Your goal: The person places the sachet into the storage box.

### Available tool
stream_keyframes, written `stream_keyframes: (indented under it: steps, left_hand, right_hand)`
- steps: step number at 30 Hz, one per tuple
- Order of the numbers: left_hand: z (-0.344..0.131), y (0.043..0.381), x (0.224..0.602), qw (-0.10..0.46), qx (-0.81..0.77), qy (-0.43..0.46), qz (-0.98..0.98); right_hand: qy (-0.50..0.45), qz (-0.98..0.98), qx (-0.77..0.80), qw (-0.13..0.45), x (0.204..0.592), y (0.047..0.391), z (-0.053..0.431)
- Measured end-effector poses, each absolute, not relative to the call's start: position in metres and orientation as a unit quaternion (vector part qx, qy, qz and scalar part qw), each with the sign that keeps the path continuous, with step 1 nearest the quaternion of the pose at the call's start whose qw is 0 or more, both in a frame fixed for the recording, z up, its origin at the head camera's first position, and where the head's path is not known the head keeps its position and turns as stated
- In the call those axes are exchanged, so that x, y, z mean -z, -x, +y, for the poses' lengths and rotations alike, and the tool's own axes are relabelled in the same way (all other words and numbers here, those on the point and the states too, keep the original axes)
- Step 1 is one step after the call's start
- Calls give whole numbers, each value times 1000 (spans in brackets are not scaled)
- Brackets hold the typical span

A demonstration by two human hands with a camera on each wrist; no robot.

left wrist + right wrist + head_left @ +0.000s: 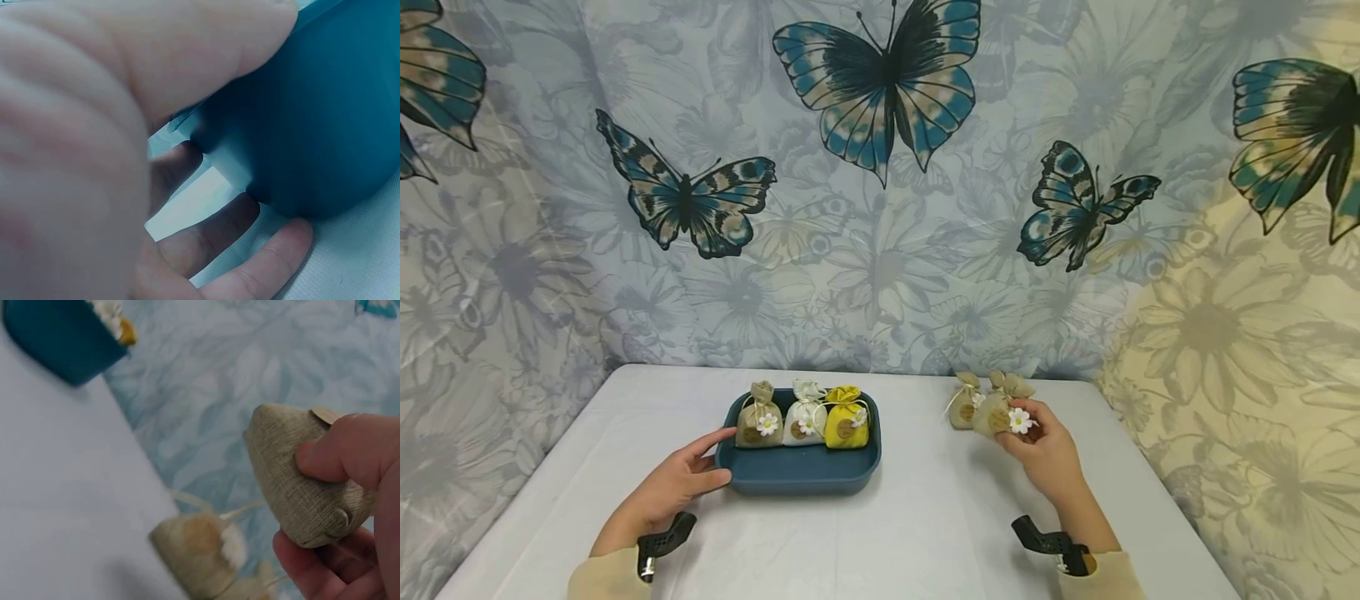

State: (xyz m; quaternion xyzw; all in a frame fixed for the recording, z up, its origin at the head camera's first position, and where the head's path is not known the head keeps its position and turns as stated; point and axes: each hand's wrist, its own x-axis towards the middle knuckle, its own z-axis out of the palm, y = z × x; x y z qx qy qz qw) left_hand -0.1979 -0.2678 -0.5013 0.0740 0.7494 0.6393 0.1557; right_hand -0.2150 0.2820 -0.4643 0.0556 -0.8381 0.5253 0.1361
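Observation:
In the head view, my right hand [1045, 442] pinches a small beige drawstring sachet [992, 417] with a white flower, raised a little at the table's right. Thumb and fingers grip the woven sachet [278, 465] in the right wrist view. A second beige sachet [961, 410] stands just left of it, and the top of another beige sachet [1019, 386] shows behind. My left hand [677, 479] rests against the left side of a dark blue tray [805, 482], its fingers extended and touching the outer wall [325, 125].
A beige sachet [752, 427], a white sachet [802, 423] and a yellow sachet [842, 429] stand in a row along the tray's back. White cloth [917, 517] covers the table. A butterfly-print curtain [880, 275] hangs behind it.

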Motion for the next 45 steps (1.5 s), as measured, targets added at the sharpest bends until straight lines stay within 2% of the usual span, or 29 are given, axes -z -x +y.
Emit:
stream_keyframes:
  steps: [5, 14, 23, 33, 45]
  left_hand:
    - [-267, 197, 503, 155, -643, -77, 746]
    - [-268, 197, 502, 153, -643, -75, 747]
    - [-268, 197, 498, 157, -640, -77, 748]
    - [-269, 197, 500, 154, -641, -73, 748]
    - [-270, 197, 502, 157, -647, -80, 741]
  right_hand:
    - [-89, -845, -505, 149, 433, 205, 269]
    - [-126, -862, -471, 139, 381, 200, 239]
    - [-196, -839, -498, 95, 348, 202, 195]
    - [-249, -857, -450, 42, 361, 211, 133]
    - [-233, -854, -463, -43, 399, 229, 67]
